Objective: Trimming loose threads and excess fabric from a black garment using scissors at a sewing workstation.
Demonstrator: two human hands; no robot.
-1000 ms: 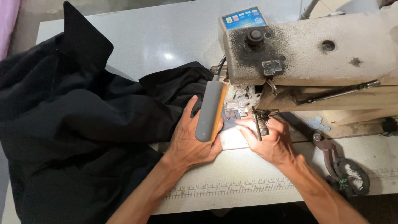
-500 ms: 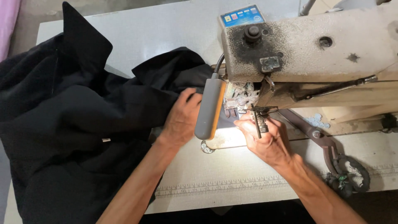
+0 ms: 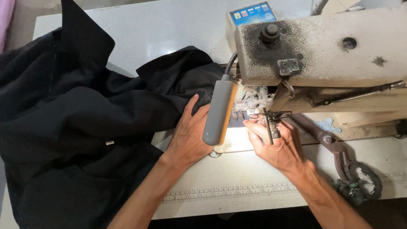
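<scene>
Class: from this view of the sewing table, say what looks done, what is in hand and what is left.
Done: the black fabric is spread on the table, one edge brought up beside the machine. In hand: the left hand lies on that edge beside the lamp; the right hand fingers the clamp in the lit patch. Left: most fabric lies bunched at the left, and no stitching shows.

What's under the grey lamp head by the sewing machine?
Under the grey lamp head a lit patch of table shows between the left hand and right hand. What lies directly beneath is covered.
</scene>
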